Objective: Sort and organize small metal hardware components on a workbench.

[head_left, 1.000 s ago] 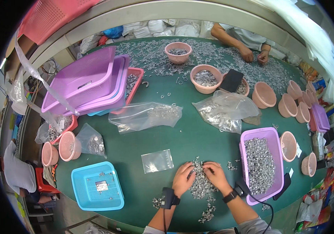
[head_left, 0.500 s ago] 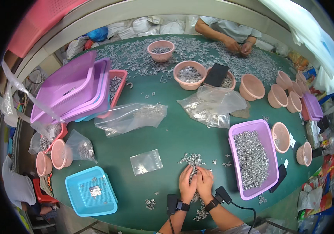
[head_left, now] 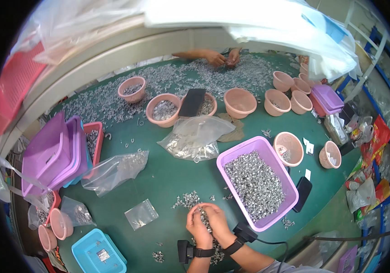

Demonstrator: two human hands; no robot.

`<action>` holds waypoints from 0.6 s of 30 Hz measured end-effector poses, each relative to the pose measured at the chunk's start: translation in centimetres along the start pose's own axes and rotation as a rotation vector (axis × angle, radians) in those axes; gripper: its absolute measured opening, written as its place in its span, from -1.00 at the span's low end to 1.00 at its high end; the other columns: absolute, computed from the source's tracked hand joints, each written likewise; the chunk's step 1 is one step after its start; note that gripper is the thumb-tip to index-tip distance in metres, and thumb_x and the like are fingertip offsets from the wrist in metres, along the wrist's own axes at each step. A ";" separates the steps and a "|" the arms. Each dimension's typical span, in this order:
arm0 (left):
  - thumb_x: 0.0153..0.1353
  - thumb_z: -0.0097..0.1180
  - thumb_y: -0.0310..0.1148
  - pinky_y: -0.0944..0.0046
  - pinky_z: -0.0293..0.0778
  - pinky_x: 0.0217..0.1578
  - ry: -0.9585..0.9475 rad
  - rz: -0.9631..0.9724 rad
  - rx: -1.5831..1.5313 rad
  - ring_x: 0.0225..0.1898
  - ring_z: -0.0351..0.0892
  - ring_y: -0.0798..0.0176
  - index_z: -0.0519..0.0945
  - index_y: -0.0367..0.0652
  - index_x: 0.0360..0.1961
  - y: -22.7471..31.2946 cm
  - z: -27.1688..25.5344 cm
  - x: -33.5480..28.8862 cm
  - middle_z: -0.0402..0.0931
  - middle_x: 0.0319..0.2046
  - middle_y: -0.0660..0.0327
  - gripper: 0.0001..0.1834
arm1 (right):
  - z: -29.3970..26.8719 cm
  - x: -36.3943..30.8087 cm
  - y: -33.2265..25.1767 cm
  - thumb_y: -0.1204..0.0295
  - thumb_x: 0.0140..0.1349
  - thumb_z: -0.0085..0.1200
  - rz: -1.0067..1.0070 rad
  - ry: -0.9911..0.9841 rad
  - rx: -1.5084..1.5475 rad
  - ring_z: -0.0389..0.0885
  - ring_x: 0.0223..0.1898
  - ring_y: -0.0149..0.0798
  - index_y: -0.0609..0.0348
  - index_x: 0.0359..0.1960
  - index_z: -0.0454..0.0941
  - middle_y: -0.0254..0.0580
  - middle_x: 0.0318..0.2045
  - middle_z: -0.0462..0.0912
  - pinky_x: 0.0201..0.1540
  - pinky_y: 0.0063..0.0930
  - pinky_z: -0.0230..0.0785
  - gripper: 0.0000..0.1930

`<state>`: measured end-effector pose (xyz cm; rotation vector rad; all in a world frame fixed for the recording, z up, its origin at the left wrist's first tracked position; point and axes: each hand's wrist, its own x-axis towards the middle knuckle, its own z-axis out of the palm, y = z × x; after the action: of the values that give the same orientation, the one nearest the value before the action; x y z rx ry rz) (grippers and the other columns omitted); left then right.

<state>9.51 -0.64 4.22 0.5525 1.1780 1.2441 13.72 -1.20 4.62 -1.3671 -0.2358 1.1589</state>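
My left hand (head_left: 199,231) and my right hand (head_left: 219,224) are cupped together with curled fingers. Between them is a heap of small silvery metal parts (head_left: 204,219), partly hidden by the palms. More of the same parts form a loose pile (head_left: 186,199) just beyond my fingertips, and others lie between my wrists. To the right of my hands, a purple basin (head_left: 293,200) is filled with such parts. A small clear zip bag (head_left: 141,214) lies flat to the left.
A blue basket (head_left: 80,249) stands at the near left, with stacked purple basins (head_left: 45,159) behind. Large plastic bags (head_left: 190,136) and several pink bowls (head_left: 240,103) stand across the middle. A phone (head_left: 302,194) lies right of the purple basin. Another person's hands (head_left: 222,58) work at the far edge.
The view has swung to the right, so the table's contents appear further left. My hands have closed around a heap of metal parts, with the fingers more curled than before.
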 end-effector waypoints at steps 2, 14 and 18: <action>0.11 -0.19 -0.45 0.43 0.32 -0.27 -0.027 0.053 0.023 -0.33 0.38 0.40 0.45 -0.29 -0.31 1.0 2.6 -0.4 0.42 -0.35 0.24 -0.80 | -0.2 -0.5 -4.0 0.50 0.07 -0.22 -0.107 0.021 -0.081 0.40 -0.34 -0.48 0.31 -0.38 0.47 -0.27 -0.42 0.51 -0.23 -0.66 0.21 -0.80; 0.01 -0.05 -0.47 0.22 0.16 -0.02 -0.649 0.553 0.518 0.01 0.23 0.02 0.44 -0.29 -0.22 -3.4 9.9 -1.0 0.29 -0.06 -0.01 -0.74 | -13.1 5.8 -8.9 0.57 0.00 -0.17 -0.872 0.494 -1.070 0.39 -0.20 -0.06 0.33 -0.33 0.41 0.00 -0.28 0.45 -0.10 -0.31 0.18 -0.81; -0.03 -0.09 -0.56 0.21 0.19 -0.04 -0.165 0.662 0.645 -0.03 0.28 0.07 0.43 -0.27 -0.26 0.1 2.1 3.8 0.36 -0.14 0.03 -0.76 | -3.0 1.0 -6.7 0.58 0.00 -0.10 -0.591 -0.144 -0.620 0.41 -0.18 -0.16 0.22 -0.30 0.42 -0.08 -0.26 0.45 -0.09 -0.41 0.20 -0.82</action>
<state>10.88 3.43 3.64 1.5923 1.2947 1.3039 19.75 -0.92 8.92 -1.5832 -1.0967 0.6970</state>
